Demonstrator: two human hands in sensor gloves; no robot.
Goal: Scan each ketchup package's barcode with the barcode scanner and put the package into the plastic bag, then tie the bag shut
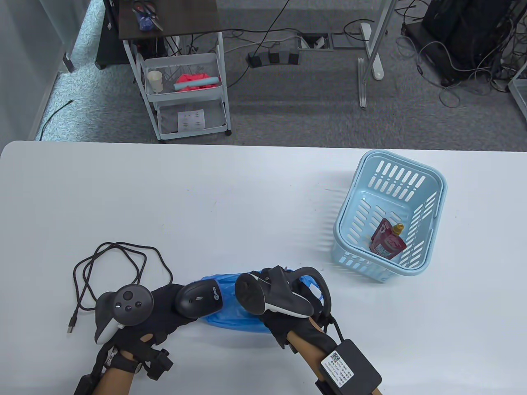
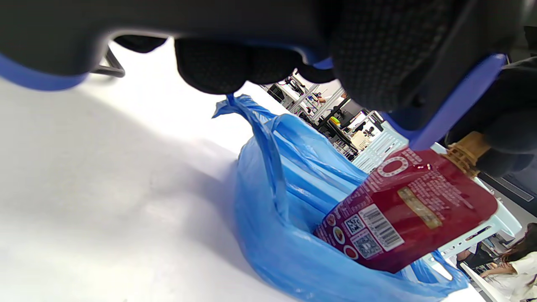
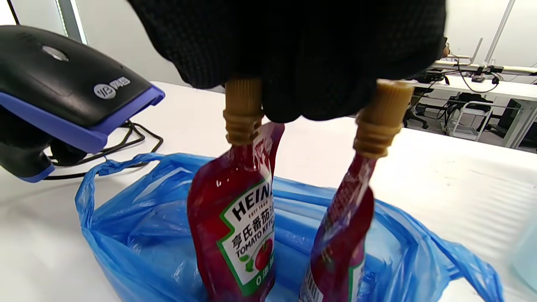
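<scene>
The right hand (image 3: pixel 293 54) is pinching two ketchup pouches (image 3: pixel 239 218) by their rigid caps, at frame centre over the blue bag (image 3: pixel 126 235). Pouches look soft and slippery; caps likely offer the firmest hold. The left hand (image 1: pixel 164 304) is gripping the scanner (image 1: pixel 199 298).

A white trolley (image 1: pixel 185 94) and floor cables (image 1: pixel 453 70) lie beyond the table (image 1: pixel 206 197).

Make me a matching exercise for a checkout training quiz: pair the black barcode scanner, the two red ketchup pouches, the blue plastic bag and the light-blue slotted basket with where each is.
Things:
1. black barcode scanner
2. two red ketchup pouches
3. blue plastic bag
4. light-blue slotted basket

Places:
A. lying on the white table
B. holding one more pouch
C. in the left hand
D. hanging by their caps from the right hand

Pairs: 1-C, 2-D, 3-A, 4-B
</scene>
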